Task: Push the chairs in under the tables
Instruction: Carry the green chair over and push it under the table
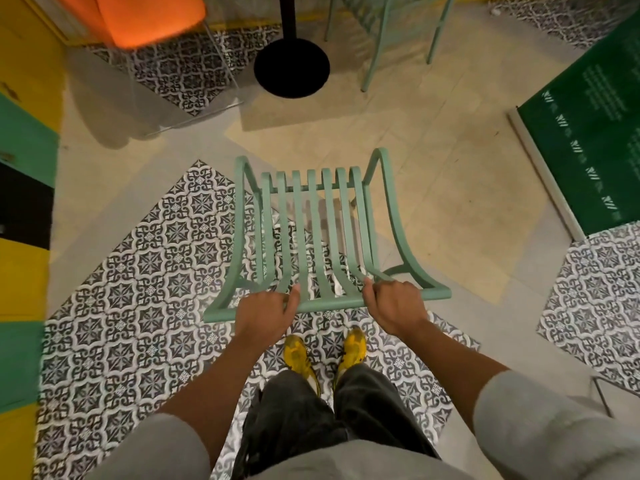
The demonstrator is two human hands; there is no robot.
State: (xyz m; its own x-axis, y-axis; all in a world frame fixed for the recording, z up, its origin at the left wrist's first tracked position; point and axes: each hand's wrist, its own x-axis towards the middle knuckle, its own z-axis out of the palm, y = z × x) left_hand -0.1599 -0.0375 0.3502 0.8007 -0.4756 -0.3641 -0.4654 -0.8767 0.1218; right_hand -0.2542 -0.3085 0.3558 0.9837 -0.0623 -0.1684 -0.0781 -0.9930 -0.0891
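Observation:
A mint-green slatted metal chair (pixel 313 230) stands right in front of me, seen from above and behind. My left hand (pixel 265 311) grips the left part of its top back rail. On the right part of the same rail my right hand (pixel 394 303) is closed. Ahead of the chair stands a table's black pedestal (pixel 291 67) with a round base; its tabletop is out of view or see-through and I cannot tell which. The chair sits a short way back from that base.
A second mint-green chair (pixel 384 39) stands beyond the pedestal at the top right. An orange seat (pixel 145 15) is at the top left. A green banner (pixel 588 143) leans at the right. Yellow and green wall panels (pixel 24 150) run along the left. Patterned tiles cover the floor.

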